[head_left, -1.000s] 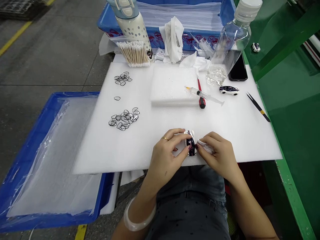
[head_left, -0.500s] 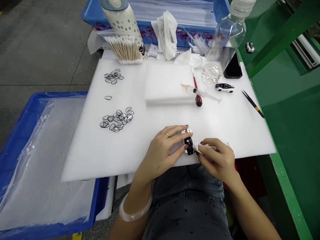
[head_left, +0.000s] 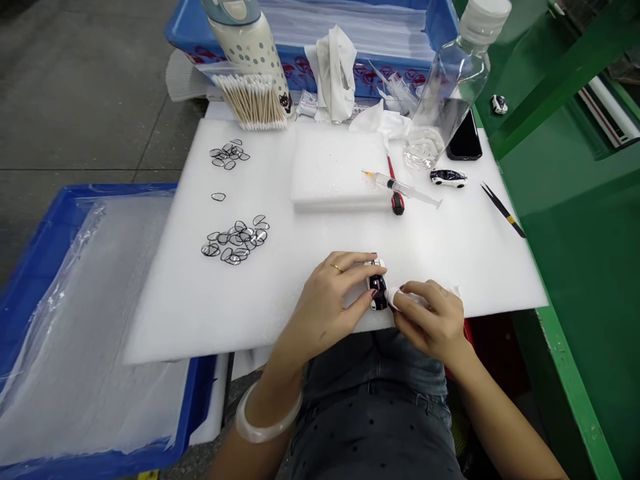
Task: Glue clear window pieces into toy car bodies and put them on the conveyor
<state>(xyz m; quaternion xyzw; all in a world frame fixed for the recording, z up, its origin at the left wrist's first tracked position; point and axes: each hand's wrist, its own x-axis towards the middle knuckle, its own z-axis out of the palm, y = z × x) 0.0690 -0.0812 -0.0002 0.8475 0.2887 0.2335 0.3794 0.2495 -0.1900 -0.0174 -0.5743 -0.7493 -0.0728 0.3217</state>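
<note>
My left hand (head_left: 327,297) closes around a black-and-white toy car (head_left: 378,292) with curled fingers, at the near edge of a white foam sheet (head_left: 185,320), right of its middle. My right hand (head_left: 430,317) grips a white cloth (head_left: 407,298) between closed fingers, pressing its end against the car's side. A gold ring (head_left: 336,267) sits on a left-hand finger, and a pale bangle (head_left: 265,419) circles my left wrist.

Nearer the sheet's far edge lies a foam block (head_left: 335,167). Just beyond its right corner, a syringe (head_left: 395,183) rests across a red-and-black screwdriver (head_left: 397,202). To their right are a second toy car (head_left: 448,177) and, near the right edge, black tweezers (head_left: 504,212).

Two clusters of thin black-rimmed loops (head_left: 235,240) lie toward the left edge, with a single loop (head_left: 219,197) between them. Along the far edge stand cotton swabs (head_left: 249,101), a dotted flask (head_left: 247,53) and a clear plastic bottle (head_left: 450,87), beside a black phone (head_left: 465,139). A plastic-lined blue crate (head_left: 90,300) sits under the sheet's left edge.
</note>
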